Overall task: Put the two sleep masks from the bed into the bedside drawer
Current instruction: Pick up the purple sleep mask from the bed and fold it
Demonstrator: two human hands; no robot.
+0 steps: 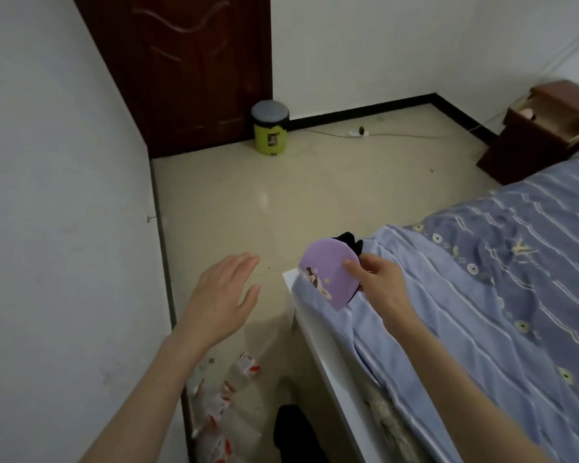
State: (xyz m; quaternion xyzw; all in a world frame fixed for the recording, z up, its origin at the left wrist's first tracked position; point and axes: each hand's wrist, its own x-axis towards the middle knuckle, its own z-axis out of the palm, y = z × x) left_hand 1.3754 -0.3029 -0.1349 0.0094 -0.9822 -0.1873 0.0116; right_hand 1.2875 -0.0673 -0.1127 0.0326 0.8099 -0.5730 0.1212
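Our right hand [380,282] pinches the purple sleep mask [326,274] — something black bunched behind it — above the bed [482,279] corner; our left hand [223,295] hovers spread, empty; the bedside drawer [549,118] stands open.

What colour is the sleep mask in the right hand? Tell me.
Purple sleep mask with a small cartoon print, seen in the head view.

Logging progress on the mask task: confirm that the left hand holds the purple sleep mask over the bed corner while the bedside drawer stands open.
Wrong hand. The head view shows the right hand holding the purple sleep mask; the left hand is empty. The bedside drawer does stand open.
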